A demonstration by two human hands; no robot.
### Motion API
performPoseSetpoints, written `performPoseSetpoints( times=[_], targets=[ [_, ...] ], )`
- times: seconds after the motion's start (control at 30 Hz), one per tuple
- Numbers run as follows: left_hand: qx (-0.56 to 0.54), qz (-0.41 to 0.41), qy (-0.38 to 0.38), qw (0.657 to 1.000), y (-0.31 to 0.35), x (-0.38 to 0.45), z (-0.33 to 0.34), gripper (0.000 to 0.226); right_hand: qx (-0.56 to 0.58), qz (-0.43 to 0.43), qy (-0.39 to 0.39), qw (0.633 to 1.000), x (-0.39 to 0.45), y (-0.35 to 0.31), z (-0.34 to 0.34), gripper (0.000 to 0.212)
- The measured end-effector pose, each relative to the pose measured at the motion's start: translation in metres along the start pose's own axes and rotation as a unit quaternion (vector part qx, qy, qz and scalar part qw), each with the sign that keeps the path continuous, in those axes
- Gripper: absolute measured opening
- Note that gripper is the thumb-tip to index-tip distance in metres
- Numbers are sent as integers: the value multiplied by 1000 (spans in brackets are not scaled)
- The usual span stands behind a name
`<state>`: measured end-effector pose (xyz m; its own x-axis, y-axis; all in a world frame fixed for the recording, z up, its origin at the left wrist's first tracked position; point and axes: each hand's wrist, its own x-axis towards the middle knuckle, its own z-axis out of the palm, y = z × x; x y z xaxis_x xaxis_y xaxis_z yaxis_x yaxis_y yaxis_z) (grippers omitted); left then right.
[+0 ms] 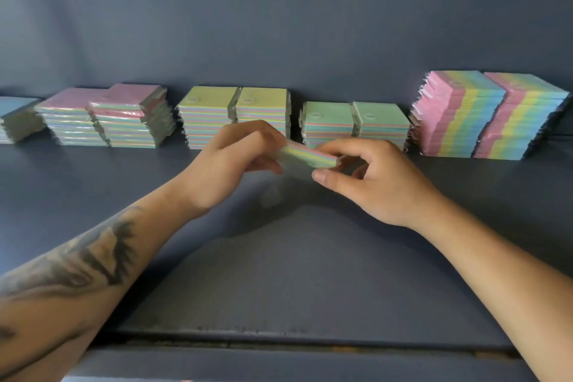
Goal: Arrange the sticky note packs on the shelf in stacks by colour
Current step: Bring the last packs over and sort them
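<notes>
One sticky note pack with striped pastel edges hangs above the shelf, held between both hands. My left hand grips its left end and my right hand pinches its right end with thumb and fingers. Behind them, along the back wall, stand stacks of packs: blue-topped at far left, two pink-topped, two yellow-topped, two green-topped, and two tall rainbow-striped stacks at the right.
The dark blue shelf board stretches in front of the stacks, with its front lip near me. A dark blue back wall rises behind the stacks.
</notes>
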<state>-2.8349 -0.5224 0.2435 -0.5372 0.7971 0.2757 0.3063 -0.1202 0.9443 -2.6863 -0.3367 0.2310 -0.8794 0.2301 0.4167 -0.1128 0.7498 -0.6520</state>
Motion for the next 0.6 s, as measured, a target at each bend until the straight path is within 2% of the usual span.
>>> performPoseSetpoints(
  times=[0.03,0.17,0.23,0.3,0.47,0.6],
  targets=[
    [-13,-16,-1,1000,2,-1,1,39,21,3,3,1000,0,-1,1,18],
    [-28,-57,-26,998,5,-4,6,53,106,22,-12,994,1,-4,3,20],
    [-42,-56,-32,997,4,-5,7,40,141,39,-6,989,3,-4,4,15],
    [-59,-60,-24,996,2,-4,5,39,176,48,1,983,4,-4,4,10],
    [-100,-94,-4,991,-1,-7,0,44,244,73,-4,967,3,-6,10,40],
    [-103,-71,6,992,-3,-8,-1,53,288,92,18,953,3,-9,8,43]
  ],
)
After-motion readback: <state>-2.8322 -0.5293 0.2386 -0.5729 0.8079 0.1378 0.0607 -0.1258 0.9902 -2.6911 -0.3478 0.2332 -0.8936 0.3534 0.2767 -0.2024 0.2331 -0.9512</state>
